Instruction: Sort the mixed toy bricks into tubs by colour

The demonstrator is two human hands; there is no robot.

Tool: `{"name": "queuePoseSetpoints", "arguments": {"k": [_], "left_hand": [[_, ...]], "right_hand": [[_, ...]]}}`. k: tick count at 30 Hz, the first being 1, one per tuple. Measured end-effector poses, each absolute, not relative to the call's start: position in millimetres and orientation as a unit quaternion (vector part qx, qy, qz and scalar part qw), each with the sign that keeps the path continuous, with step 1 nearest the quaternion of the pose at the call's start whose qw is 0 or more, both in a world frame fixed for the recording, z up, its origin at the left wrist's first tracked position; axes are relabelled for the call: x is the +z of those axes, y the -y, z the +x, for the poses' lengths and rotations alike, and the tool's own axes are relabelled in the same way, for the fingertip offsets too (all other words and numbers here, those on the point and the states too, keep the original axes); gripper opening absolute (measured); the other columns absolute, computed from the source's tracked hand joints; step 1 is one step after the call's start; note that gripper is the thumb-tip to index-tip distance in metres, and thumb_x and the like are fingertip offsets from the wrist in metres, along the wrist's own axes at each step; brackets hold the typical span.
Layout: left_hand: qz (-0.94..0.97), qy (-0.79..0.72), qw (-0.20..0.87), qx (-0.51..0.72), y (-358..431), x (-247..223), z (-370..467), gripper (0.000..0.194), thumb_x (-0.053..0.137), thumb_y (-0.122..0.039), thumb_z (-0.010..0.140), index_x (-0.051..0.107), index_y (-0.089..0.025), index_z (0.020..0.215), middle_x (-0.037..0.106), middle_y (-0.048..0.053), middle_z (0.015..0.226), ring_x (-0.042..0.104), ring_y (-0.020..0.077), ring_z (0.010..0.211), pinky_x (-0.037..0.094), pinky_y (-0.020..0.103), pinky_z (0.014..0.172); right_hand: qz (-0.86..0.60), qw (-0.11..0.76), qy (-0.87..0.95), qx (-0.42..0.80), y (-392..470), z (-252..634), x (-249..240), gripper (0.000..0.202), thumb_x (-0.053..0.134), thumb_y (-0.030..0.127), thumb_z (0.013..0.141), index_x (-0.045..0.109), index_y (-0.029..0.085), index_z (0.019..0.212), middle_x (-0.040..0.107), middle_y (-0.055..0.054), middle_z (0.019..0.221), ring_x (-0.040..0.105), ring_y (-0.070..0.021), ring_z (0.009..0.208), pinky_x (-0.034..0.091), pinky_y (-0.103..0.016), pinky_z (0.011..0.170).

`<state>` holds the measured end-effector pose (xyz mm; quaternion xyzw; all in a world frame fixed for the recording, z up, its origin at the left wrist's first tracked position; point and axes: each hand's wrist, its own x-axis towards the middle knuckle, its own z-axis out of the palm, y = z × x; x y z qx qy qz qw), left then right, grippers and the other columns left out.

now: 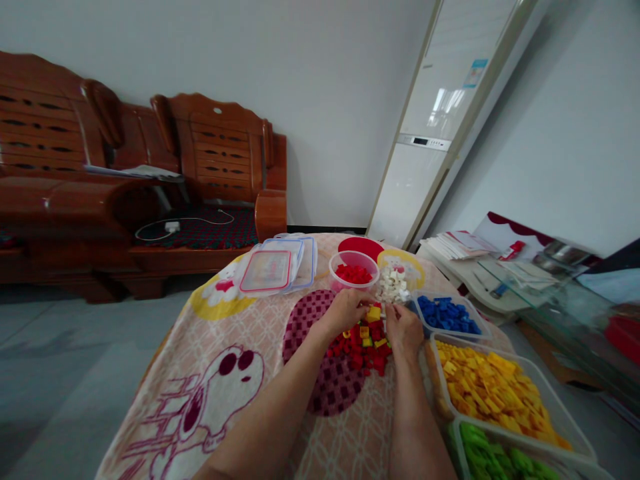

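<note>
A loose pile of mostly red blocks [365,350], with some yellow and green ones, lies on the patterned cloth. My left hand [349,311] is at the pile's upper left edge, its fingers closed together; what they hold, if anything, is too small to tell. Across from it, my right hand [404,328] is at the pile's upper right edge with bent, closed fingertips, their content also unclear. Just beyond my left hand stands a round clear tub [345,283] with red blocks [353,273] inside. White blocks [393,285] are heaped beyond my right hand.
Clear boxes hold blue blocks [449,315], yellow blocks [495,387] and green blocks [493,457] along the right side. Clear lids [267,270] lie at the back left, and a red round lid [361,247] is behind the tub. A glass-topped stand is at right.
</note>
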<state>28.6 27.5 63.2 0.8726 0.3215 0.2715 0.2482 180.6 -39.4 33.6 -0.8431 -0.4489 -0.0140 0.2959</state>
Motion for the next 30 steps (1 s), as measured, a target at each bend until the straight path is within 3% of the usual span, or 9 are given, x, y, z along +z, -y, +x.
{"name": "queuePoseSetpoints", "arguments": {"k": [4,9,15,21,30], "left_hand": [[0.87,-0.276,0.289,0.289,-22.9,62.3,36.2,0.038,0.051,-0.007,0.074,0.076,-0.02,0.1,0.076,0.004,0.092,0.067,0.0183,0.085,0.051,0.026,0.08],[0.875,-0.285,0.268,0.284,-14.7,56.6,47.8,0.034,0.052,-0.007,0.074,0.076,-0.018,0.094,0.075,0.005,0.091,0.066,0.0184,0.085,0.049,0.025,0.079],[0.864,-0.307,0.267,0.296,-30.2,67.7,22.6,0.028,0.054,-0.013,0.077,0.076,-0.016,0.094,0.074,0.004,0.084,0.063,0.0153,0.073,0.047,0.024,0.074],[0.828,-0.41,0.232,0.303,-49.7,80.4,-14.6,0.02,0.057,-0.015,0.073,0.076,-0.017,0.076,0.068,0.0,0.065,0.058,0.0119,0.063,0.043,0.021,0.065],[0.875,-0.324,0.311,0.18,-37.1,70.5,0.9,0.009,0.071,-0.018,0.063,0.076,-0.019,0.07,0.069,-0.002,0.061,0.058,0.011,0.057,0.04,0.019,0.056]], "right_hand": [[-0.825,0.295,0.481,-0.027,39.4,174.5,35.8,0.046,0.04,0.047,0.094,0.075,0.018,0.088,0.071,-0.011,0.082,0.058,-0.0181,0.072,0.029,-0.027,0.061],[-0.826,0.31,0.469,-0.039,39.8,173.3,37.8,0.056,0.028,0.045,0.098,0.075,0.015,0.089,0.072,-0.014,0.082,0.06,-0.0198,0.073,0.031,-0.027,0.063],[-0.836,0.299,0.459,-0.013,40.1,173.6,37.5,0.038,0.046,0.043,0.092,0.075,0.019,0.091,0.072,-0.01,0.084,0.059,-0.0185,0.075,0.033,-0.026,0.064],[-0.851,0.313,0.421,-0.008,40.2,173.1,36.1,0.031,0.051,0.04,0.089,0.075,0.021,0.094,0.073,-0.008,0.089,0.06,-0.018,0.076,0.034,-0.026,0.064],[-0.844,0.329,0.423,-0.014,40.0,176.1,32.7,0.03,0.05,0.036,0.088,0.075,0.02,0.093,0.073,-0.008,0.089,0.06,-0.0175,0.074,0.035,-0.026,0.064]]}}
